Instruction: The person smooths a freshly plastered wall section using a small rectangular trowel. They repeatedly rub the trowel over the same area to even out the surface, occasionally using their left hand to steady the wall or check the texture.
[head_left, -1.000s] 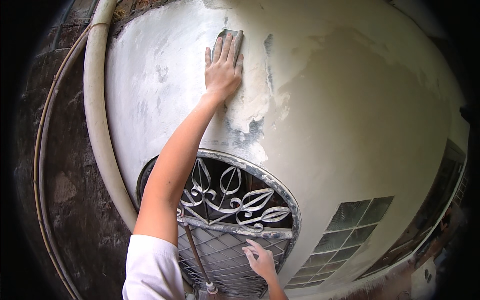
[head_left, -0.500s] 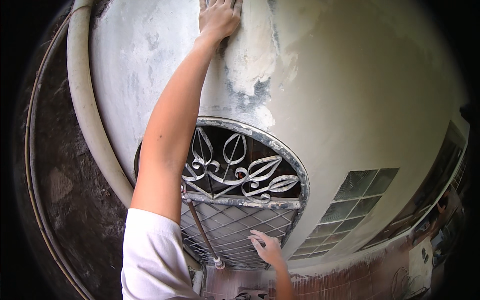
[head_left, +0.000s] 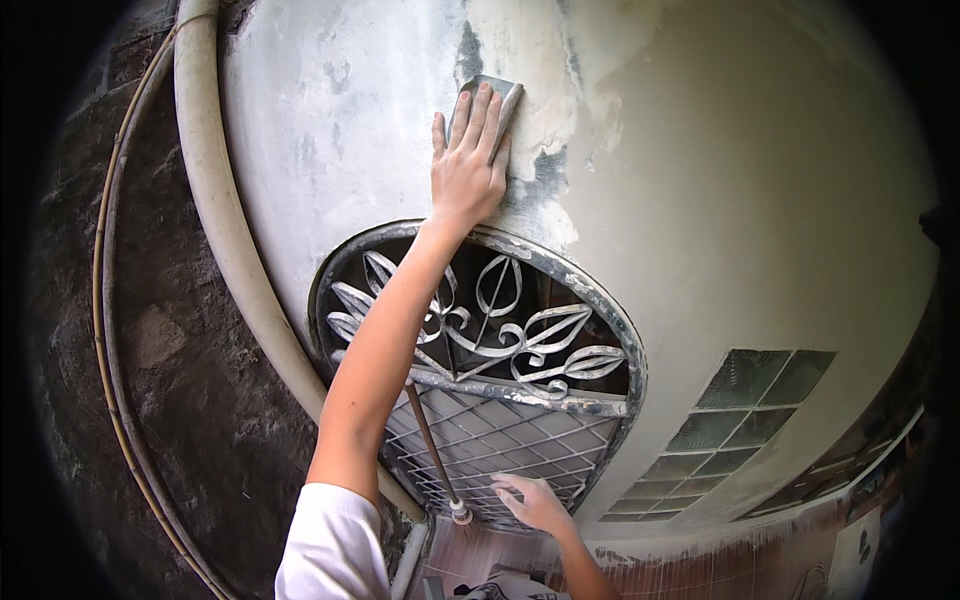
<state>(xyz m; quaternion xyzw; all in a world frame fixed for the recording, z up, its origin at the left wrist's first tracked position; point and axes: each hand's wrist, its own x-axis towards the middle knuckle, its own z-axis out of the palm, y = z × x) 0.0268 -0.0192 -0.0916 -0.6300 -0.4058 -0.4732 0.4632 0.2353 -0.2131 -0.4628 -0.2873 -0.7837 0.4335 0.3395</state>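
My left hand (head_left: 468, 170) is pressed against the wall above the arched opening, its fingers laid over a folded grey sheet of sandpaper (head_left: 507, 92). The sheet's upper and right edges show past the fingers, and the rest is hidden under the hand. Around it the painted wall (head_left: 530, 60) has patches of white and bare grey. Lower down, my dusty right hand (head_left: 535, 505) hangs in front of the lattice with nothing in it, fingers loosely apart.
Below the left hand is an arched metal grille (head_left: 500, 320) with curled bars over a diamond lattice (head_left: 500, 440). A thick pale pipe (head_left: 215, 150) and thin canes (head_left: 110, 330) run along the left. Glass-block windows (head_left: 740, 410) sit at right. A brown rod (head_left: 430, 440) crosses the lattice.
My left hand has slid down the wall from the view's upper edge, and the sandpaper under it now shows. My right hand stays low and empty. The whole view has shifted slightly.
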